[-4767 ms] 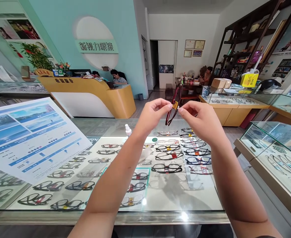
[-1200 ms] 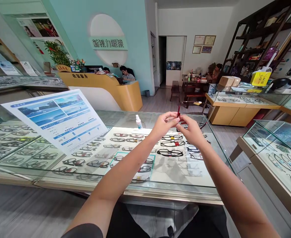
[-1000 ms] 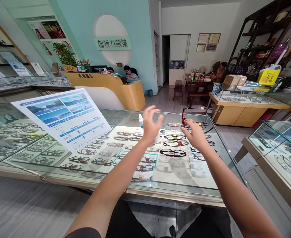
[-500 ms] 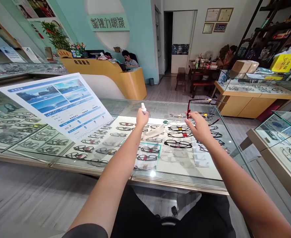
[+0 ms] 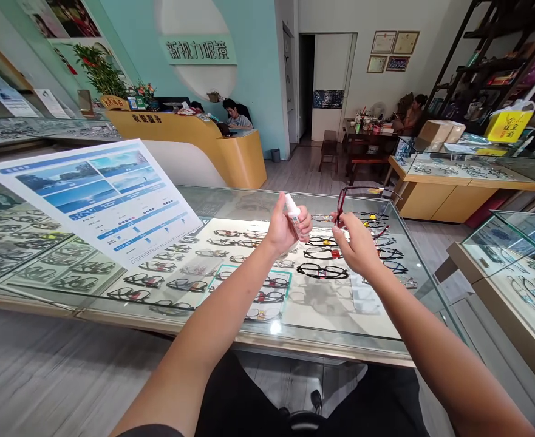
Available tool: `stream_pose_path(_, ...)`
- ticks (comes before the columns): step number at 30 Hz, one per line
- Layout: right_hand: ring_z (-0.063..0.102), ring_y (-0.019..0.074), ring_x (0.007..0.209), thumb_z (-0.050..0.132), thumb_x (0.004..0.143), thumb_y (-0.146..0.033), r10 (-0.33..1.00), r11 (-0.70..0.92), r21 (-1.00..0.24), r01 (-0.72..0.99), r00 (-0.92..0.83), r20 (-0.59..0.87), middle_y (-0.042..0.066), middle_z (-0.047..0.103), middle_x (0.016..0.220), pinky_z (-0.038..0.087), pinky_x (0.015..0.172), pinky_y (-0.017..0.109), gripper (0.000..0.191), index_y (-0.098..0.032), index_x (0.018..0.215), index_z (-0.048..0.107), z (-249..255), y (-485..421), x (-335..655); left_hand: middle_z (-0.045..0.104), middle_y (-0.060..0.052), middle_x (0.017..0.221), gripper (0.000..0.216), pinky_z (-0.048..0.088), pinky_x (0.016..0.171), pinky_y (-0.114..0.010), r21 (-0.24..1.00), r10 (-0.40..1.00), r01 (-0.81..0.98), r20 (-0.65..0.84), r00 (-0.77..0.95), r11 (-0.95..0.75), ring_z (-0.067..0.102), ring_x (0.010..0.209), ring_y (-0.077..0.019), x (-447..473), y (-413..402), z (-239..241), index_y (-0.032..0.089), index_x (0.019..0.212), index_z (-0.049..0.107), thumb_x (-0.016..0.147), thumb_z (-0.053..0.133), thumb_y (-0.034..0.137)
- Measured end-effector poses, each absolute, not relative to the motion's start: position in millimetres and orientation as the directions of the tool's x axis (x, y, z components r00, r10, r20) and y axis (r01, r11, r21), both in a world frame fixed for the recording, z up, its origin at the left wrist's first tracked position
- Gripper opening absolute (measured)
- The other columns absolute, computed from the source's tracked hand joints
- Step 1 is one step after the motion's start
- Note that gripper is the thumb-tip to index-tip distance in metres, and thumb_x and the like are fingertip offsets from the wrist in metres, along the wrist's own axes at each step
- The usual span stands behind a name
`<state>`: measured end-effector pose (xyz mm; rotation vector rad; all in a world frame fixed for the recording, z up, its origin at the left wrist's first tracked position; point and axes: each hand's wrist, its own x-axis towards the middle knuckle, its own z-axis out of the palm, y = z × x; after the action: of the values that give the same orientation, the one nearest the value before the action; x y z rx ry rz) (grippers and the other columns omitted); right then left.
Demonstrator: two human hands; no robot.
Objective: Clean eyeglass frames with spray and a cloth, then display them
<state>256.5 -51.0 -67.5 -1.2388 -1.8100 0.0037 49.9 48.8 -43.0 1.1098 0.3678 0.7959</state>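
Being readied, it seems, for spraying, the dark-red eyeglasses (image 5: 340,204) are pinched in the right hand (image 5: 357,244) above the glass display case (image 5: 331,353), while the white spray bottle (image 5: 294,213) clasped in the left hand (image 5: 282,229) should probably be aimed at them.

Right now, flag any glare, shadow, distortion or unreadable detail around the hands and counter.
Head view: a bright glare spot shows near the front edge of the glass counter; head view: soft shadows fall just below the black glasses; head view: the dark shelf leans, probably wide-lens distortion; head view: print on the bottle in the left hand is too small to read.
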Motion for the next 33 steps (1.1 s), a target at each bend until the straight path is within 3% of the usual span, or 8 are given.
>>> stream_pose_path(3,0.066,0.0313,0.105,0.044,0.115,-0.041,0.736,0.52,-0.453,0.724,-0.111,0.667,0.017,0.073,0.126,0.052,0.095,0.048,0.03,-0.021,0.128,0.061,-67,-54,251,0.031,0.004,0.054,0.084,0.029,0.042,-0.025,0.854,0.592,-0.382,0.112,0.798,0.353,0.035,0.049,-0.0124,47,43,-39,0.023,0.059,0.044,0.081,0.046,0.103)
stream_pose_path(9,0.066,0.0282,0.103,0.045,0.115,-0.041,0.769,0.557,-0.554,0.619,-0.132,0.626,0.014,0.072,0.125,0.05,0.096,0.045,0.027,-0.023,0.127,0.061,-62,-64,240,0.029,0.003,0.053,0.087,0.027,0.042,-0.026,0.862,0.595,-0.384,0.125,0.794,0.331,0.034,0.049,-0.013,44,46,-38,0.022,0.056,0.045,0.082,0.039,0.105)
stream_pose_path(11,0.065,0.0282,0.103,0.046,0.114,-0.041,0.783,0.559,-0.586,0.587,-0.139,0.606,0.013,0.072,0.123,0.049,0.096,0.045,0.027,-0.023,0.124,0.063,-61,-67,237,0.033,0.002,0.054,0.085,0.031,0.044,-0.028,0.887,0.645,-0.385,0.14,0.751,0.255,0.039,0.05,-0.0136,47,46,-41,0.022,0.057,0.048,0.083,0.04,0.103)
stream_pose_path(15,0.064,0.0263,0.097,0.045,0.113,-0.041,0.845,0.511,-0.714,0.48,-0.126,0.52,0.009,0.072,0.11,0.048,0.089,0.041,0.026,-0.024,0.111,0.065,-58,-71,234,0.051,-0.001,0.062,0.07,0.042,0.057,-0.029,0.944,0.82,-0.312,0.259,0.511,-0.104,0.051,0.058,-0.0136,57,45,-51,0.02,0.067,0.061,0.087,0.057,0.086)
stream_pose_path(20,0.062,0.0236,0.091,0.046,0.111,-0.039,0.889,0.449,-0.806,0.384,-0.106,0.445,0.006,0.069,0.103,0.046,0.081,0.036,0.026,-0.023,0.113,0.067,-56,-72,232,0.053,0.0,0.064,0.061,0.04,0.062,-0.031,0.93,0.804,-0.161,0.367,0.467,-0.331,0.049,0.061,-0.0138,63,42,-60,0.021,0.068,0.057,0.095,0.052,0.076)
stream_pose_path(33,0.061,0.0232,0.091,0.049,0.11,-0.039,0.89,0.456,-0.861,0.225,-0.109,0.443,0.005,0.07,0.104,0.048,0.084,0.037,0.028,-0.024,0.118,0.072,-56,-71,231,0.051,0.0,0.068,0.057,0.04,0.067,-0.033,0.912,0.768,-0.093,0.389,0.51,-0.4,0.048,0.066,-0.0161,63,35,-56,0.022,0.07,0.051,0.097,0.045,0.072)
